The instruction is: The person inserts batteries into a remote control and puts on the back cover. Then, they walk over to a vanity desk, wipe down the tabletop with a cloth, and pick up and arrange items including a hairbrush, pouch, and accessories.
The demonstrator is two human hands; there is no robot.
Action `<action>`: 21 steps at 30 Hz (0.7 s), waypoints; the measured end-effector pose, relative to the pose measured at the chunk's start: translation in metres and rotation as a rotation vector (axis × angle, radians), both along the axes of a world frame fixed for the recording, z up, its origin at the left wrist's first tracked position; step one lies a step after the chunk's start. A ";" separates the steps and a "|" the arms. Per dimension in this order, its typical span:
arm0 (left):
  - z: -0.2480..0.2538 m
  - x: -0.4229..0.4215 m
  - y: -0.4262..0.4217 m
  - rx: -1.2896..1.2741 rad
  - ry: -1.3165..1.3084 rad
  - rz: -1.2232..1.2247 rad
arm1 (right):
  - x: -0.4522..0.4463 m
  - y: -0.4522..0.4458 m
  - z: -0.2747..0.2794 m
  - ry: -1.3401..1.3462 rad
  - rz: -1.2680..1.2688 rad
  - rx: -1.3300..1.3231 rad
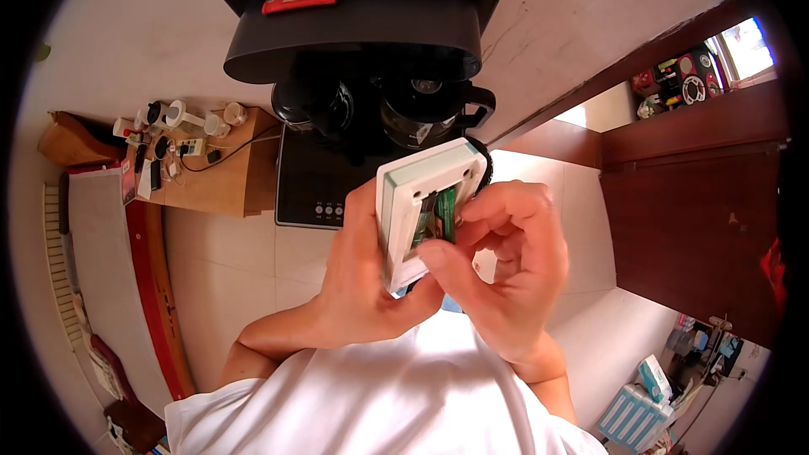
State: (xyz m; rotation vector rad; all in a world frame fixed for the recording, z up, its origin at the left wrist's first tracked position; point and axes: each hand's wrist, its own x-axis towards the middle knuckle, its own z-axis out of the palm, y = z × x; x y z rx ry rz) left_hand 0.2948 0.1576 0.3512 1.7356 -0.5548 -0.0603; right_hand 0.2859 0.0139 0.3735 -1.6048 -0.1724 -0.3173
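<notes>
A white box-shaped device [426, 170] is tilted up in front of my chest, its back side facing me. My left hand [361, 274] is wrapped round its left side and lower end. In the open compartment on its back lie green batteries [444, 212]; how many is hard to tell. The thumb and forefinger of my right hand [506, 265] are at the compartment, touching the edge of the batteries, and the other fingers are curled in.
Beyond the device stands a black drinks machine [354, 29] with a glass pot [421, 109] and a red packet [301, 0] on top. A wooden cabinet [215, 177] with cups is at left, a dark red door [691, 227] at right.
</notes>
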 end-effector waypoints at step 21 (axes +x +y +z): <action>-0.016 0.026 0.005 -0.602 0.727 -0.044 | 0.009 -0.027 -0.027 0.081 -0.040 0.049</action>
